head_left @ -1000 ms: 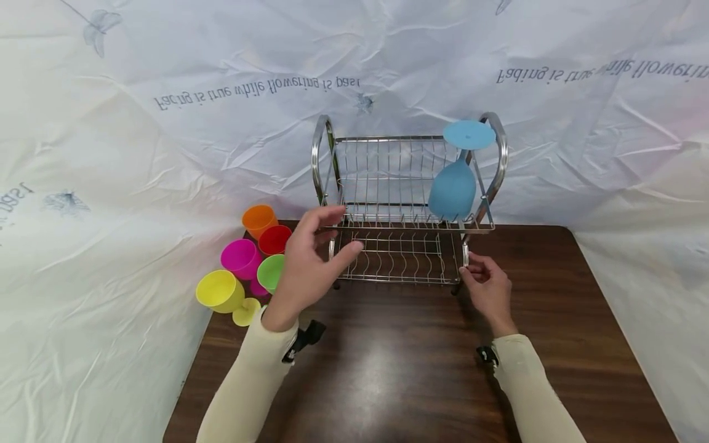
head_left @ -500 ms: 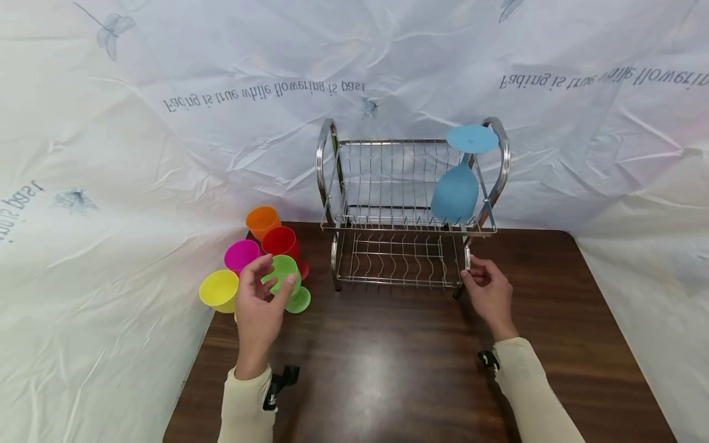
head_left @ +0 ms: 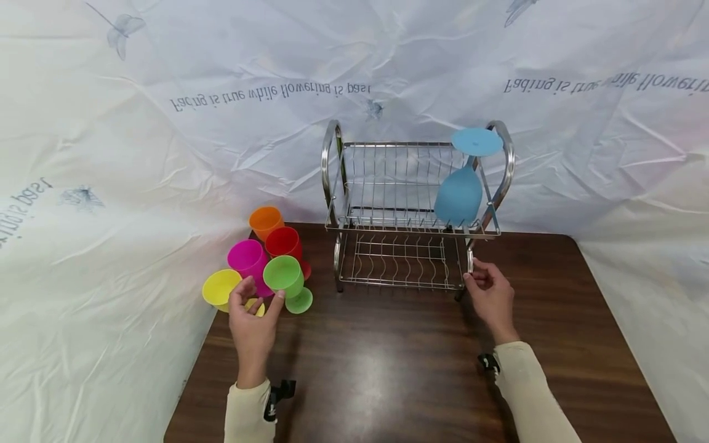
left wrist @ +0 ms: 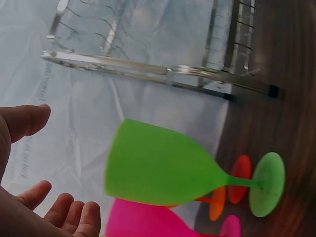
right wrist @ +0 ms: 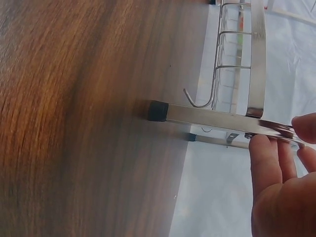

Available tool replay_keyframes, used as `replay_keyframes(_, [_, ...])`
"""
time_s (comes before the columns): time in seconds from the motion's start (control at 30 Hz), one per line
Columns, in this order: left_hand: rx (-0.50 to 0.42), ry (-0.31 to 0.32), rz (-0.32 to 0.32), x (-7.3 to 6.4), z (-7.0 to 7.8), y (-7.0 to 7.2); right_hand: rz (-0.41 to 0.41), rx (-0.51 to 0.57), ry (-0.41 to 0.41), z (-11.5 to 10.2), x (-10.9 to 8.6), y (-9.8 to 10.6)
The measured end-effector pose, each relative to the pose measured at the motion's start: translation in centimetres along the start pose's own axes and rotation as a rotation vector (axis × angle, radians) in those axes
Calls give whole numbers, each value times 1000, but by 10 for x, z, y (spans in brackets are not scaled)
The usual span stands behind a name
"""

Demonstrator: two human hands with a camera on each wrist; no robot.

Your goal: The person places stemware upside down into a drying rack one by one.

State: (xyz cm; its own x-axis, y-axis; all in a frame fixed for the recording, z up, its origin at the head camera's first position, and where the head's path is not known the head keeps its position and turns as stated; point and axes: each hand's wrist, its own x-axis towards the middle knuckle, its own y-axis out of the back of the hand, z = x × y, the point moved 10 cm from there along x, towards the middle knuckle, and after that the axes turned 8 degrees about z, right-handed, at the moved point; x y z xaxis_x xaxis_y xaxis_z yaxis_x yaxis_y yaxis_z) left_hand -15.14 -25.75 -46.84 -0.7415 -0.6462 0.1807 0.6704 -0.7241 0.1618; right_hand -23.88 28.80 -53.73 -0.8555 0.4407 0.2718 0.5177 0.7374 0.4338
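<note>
My left hand (head_left: 253, 329) is just in front of a green plastic goblet (head_left: 284, 277), its thumb and fingers spread apart and holding nothing. In the left wrist view the green goblet (left wrist: 163, 165) stands upright on its foot, a gap between it and the fingers (left wrist: 59, 210). My right hand (head_left: 492, 300) pinches the front right leg of a two-tier metal dish rack (head_left: 399, 286), thumb on one side and fingers on the other, as the right wrist view shows at the frame (right wrist: 207, 117). A blue goblet (head_left: 460, 197) sits upside down on the rack's upper tier at the right.
Around the green goblet stand yellow (head_left: 220, 288), magenta (head_left: 247, 258), red (head_left: 284, 242) and orange (head_left: 266, 220) goblets, close together at the table's left edge. The dark wooden table (head_left: 365, 369) backs onto a pale printed sheet (head_left: 249, 147).
My left hand has moved from the rack's left side leftward and toward me, down to the front of the goblets. My right hand keeps its hold on the dish rack's leg.
</note>
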Motion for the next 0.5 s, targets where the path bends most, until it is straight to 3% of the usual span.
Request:
replay_keyframes(0.27, [-63,71,-8,3,-39,-18,7,4,2,1,1,0])
replay_keyframes(0.5, [-139,70,9,4,-55,-34,17,37,7,-1,-1,0])
